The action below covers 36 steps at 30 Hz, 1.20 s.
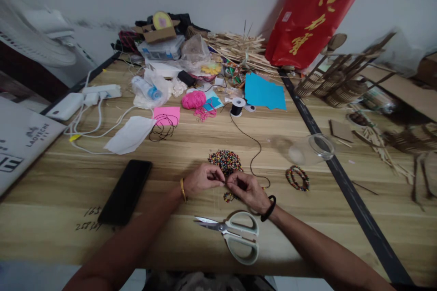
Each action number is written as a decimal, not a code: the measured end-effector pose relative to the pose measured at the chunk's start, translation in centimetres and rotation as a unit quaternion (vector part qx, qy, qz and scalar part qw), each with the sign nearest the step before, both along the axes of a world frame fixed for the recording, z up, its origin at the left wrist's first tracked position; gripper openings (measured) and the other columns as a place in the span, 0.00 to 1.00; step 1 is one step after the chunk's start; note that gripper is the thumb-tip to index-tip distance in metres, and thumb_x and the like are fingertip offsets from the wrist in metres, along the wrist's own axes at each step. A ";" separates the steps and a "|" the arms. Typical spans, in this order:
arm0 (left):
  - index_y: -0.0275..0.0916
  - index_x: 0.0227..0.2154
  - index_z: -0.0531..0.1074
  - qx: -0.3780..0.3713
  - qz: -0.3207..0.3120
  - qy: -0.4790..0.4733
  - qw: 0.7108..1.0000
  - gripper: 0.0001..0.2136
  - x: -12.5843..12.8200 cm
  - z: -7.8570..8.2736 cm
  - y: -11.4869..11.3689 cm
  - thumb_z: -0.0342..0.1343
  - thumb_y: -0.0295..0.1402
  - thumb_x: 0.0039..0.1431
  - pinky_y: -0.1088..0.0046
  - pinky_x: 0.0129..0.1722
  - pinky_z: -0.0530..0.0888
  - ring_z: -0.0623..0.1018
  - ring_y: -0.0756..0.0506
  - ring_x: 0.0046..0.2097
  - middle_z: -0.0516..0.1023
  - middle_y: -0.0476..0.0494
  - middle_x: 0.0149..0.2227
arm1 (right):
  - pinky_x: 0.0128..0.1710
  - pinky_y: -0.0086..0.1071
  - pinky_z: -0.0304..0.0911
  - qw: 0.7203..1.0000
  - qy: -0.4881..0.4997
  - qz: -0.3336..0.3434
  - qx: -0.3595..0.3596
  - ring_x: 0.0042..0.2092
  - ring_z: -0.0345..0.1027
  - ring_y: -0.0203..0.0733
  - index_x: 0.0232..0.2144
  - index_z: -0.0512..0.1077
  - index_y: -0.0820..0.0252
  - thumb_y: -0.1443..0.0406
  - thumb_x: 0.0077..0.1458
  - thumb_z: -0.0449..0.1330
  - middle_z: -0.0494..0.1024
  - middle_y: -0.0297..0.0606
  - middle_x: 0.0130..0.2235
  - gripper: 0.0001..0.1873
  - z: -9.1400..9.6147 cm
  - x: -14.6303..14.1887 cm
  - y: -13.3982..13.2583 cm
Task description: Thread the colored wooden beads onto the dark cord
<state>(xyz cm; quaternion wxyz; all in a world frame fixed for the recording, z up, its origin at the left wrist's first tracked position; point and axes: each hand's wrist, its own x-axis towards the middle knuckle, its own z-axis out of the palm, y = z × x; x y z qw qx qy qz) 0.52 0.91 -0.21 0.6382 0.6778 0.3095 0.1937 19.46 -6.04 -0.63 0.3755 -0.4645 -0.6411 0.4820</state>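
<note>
My left hand point(205, 177) is closed in a pinch, its fingertips almost meeting those of my right hand point(249, 191). A tiny dark bit shows between the two pinches; I cannot make out whether it is a bead. The right fingers pinch a thin black cord point(258, 145), which runs down from a white-flanged spool point(238, 108) and passes beside that hand. Under the right fingers lies a short loop of strung beads point(227, 197), partly hidden. Just beyond both hands is a heap of small multicoloured beads point(225, 160). Closer to me lie scissors point(223, 227) with pale handles, blades slightly apart.
Right of my hands are a beaded bracelet point(297, 178) and a clear jar point(312, 148) on its side. A black phone point(125, 192) lies left. Pink yarn point(193, 99), blue paper point(265, 92) and a power strip point(102, 92) stand farther back.
</note>
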 end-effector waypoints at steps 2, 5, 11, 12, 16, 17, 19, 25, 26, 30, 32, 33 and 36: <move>0.30 0.28 0.73 -0.001 0.000 -0.001 1.000 0.06 0.0 0.0 0.0 0.62 0.28 0.46 0.78 0.32 0.71 0.75 0.52 0.30 0.77 0.45 0.28 | 0.27 0.27 0.56 1.000 0.002 0.000 -0.003 0.27 0.58 0.33 0.29 0.68 0.63 0.57 0.58 0.56 0.67 0.32 0.25 0.14 0.0 0.0 0.0; 0.31 0.27 0.73 0.002 0.004 -0.006 1.000 0.07 -0.1 0.0 0.0 0.62 0.29 0.46 0.78 0.32 0.71 0.75 0.52 0.30 0.77 0.45 0.27 | 0.27 0.27 0.56 1.000 0.002 -0.003 -0.004 0.27 0.58 0.33 0.29 0.69 0.63 0.57 0.58 0.56 0.67 0.32 0.25 0.14 0.1 0.0 0.1; 0.30 0.27 0.73 0.009 0.020 -0.017 1.000 0.06 0.1 -0.3 -0.2 0.61 0.28 0.46 0.77 0.33 0.72 0.75 0.52 0.30 0.76 0.45 0.28 | 0.27 0.27 0.56 1.000 -0.017 -0.006 0.008 0.27 0.58 0.33 0.30 0.70 0.64 0.58 0.58 0.56 0.68 0.33 0.26 0.13 0.0 0.0 0.1; 0.30 0.27 0.72 0.008 0.022 -0.021 0.999 0.06 0.1 -0.3 -0.2 0.61 0.28 0.46 0.77 0.34 0.72 0.75 0.52 0.30 0.76 0.45 0.28 | 0.27 0.27 0.56 1.000 -0.019 -0.006 0.009 0.27 0.58 0.33 0.31 0.70 0.64 0.58 0.58 0.56 0.68 0.33 0.26 0.13 0.0 0.0 0.1; 0.31 0.27 0.73 0.024 0.036 -0.027 0.999 0.06 0.3 -0.3 -0.4 0.61 0.28 0.46 0.76 0.34 0.73 0.75 0.51 0.30 0.76 0.45 0.28 | 0.27 0.27 0.56 1.000 -0.020 -0.006 0.015 0.27 0.58 0.33 0.30 0.70 0.63 0.59 0.58 0.56 0.68 0.33 0.26 0.12 -0.1 0.1 0.1; 0.31 0.27 0.73 0.034 0.039 -0.025 0.998 0.05 0.3 -0.3 -0.5 0.61 0.28 0.47 0.77 0.33 0.72 0.75 0.51 0.30 0.76 0.45 0.28 | 0.27 0.27 0.56 1.000 -0.021 -0.007 0.018 0.27 0.59 0.33 0.30 0.70 0.63 0.59 0.58 0.56 0.68 0.34 0.26 0.12 -0.1 0.1 0.1; 0.31 0.27 0.74 0.060 0.046 -0.020 0.997 0.05 0.3 -0.2 -0.5 0.61 0.28 0.47 0.77 0.33 0.72 0.75 0.51 0.30 0.76 0.44 0.28 | 0.28 0.27 0.57 0.999 -0.024 -0.009 0.027 0.28 0.59 0.34 0.29 0.70 0.63 0.60 0.58 0.56 0.69 0.34 0.27 0.11 0.0 0.1 0.1; 0.32 0.27 0.76 0.152 0.057 -0.017 0.987 0.04 0.3 -0.1 -0.7 0.60 0.28 0.49 0.76 0.33 0.72 0.75 0.49 0.32 0.76 0.42 0.29 | 0.29 0.28 0.58 0.998 -0.028 -0.013 0.046 0.29 0.61 0.35 0.29 0.71 0.62 0.62 0.58 0.56 0.70 0.36 0.28 0.10 0.2 0.1 0.1; 0.32 0.27 0.76 0.158 0.056 -0.016 0.986 0.04 0.3 0.0 -0.7 0.60 0.28 0.50 0.76 0.33 0.72 0.75 0.49 0.32 0.76 0.42 0.29 | 0.30 0.28 0.58 0.998 -0.027 -0.012 0.047 0.29 0.61 0.35 0.29 0.71 0.62 0.62 0.58 0.56 0.70 0.36 0.28 0.10 0.2 0.1 0.1; 0.32 0.28 0.76 0.157 0.050 -0.019 0.986 0.04 0.3 0.0 -0.7 0.60 0.29 0.51 0.76 0.33 0.72 0.75 0.49 0.32 0.76 0.42 0.30 | 0.30 0.28 0.58 0.998 -0.025 -0.011 0.052 0.30 0.62 0.36 0.29 0.71 0.62 0.62 0.58 0.56 0.71 0.36 0.28 0.09 0.2 0.1 0.1; 0.32 0.28 0.76 0.149 0.047 -0.025 0.987 0.05 0.3 -0.1 -0.7 0.60 0.29 0.51 0.76 0.33 0.72 0.75 0.49 0.32 0.76 0.42 0.30 | 0.30 0.28 0.58 0.998 -0.027 -0.012 0.052 0.30 0.62 0.36 0.29 0.71 0.62 0.62 0.58 0.56 0.71 0.36 0.28 0.09 0.2 0.1 0.1; 0.32 0.28 0.76 0.145 0.045 -0.026 0.988 0.05 0.3 -0.1 -0.7 0.60 0.29 0.51 0.76 0.33 0.72 0.75 0.49 0.32 0.76 0.42 0.30 | 0.30 0.28 0.58 0.998 -0.028 -0.012 0.051 0.30 0.62 0.35 0.29 0.71 0.62 0.63 0.58 0.57 0.71 0.36 0.28 0.09 0.2 0.1 0.1; 0.32 0.28 0.76 0.131 0.035 -0.024 0.990 0.05 0.3 -0.1 -0.7 0.60 0.29 0.50 0.76 0.33 0.72 0.75 0.50 0.32 0.76 0.42 0.30 | 0.30 0.27 0.58 0.998 -0.032 -0.012 0.051 0.30 0.62 0.35 0.29 0.71 0.62 0.63 0.57 0.57 0.70 0.35 0.28 0.08 0.3 0.1 0.1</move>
